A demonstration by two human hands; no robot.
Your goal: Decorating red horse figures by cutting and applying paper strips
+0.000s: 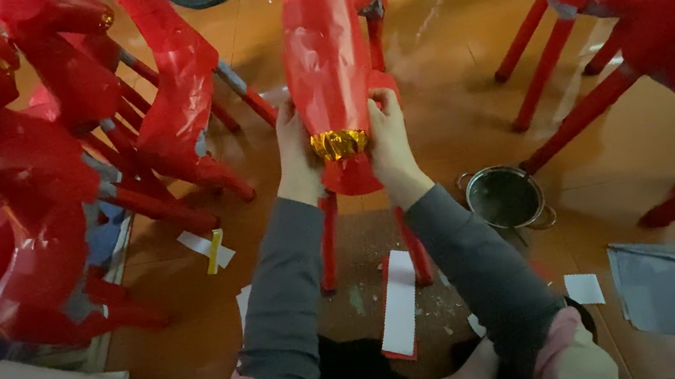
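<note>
Two hands (pixel 339 147), glossy red paper horse (pixel 326 62), crinkled gold band (pixel 339 143)

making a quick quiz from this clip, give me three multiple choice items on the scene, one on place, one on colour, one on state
1. Where is the small metal pot?
A. on the floor right of the right arm
B. on a shelf
C. in the left hand

2. What colour is the band between the hands?
A. blue
B. gold
C. white

3. How do the hands stand on the red paper figure?
A. both off it
B. only one touches
C. left hand and right hand press its sides

Answers: 1 A, it sits on the orange floor; 2 B, shiny gold foil; 3 C, both clasp it beside the band.
</note>
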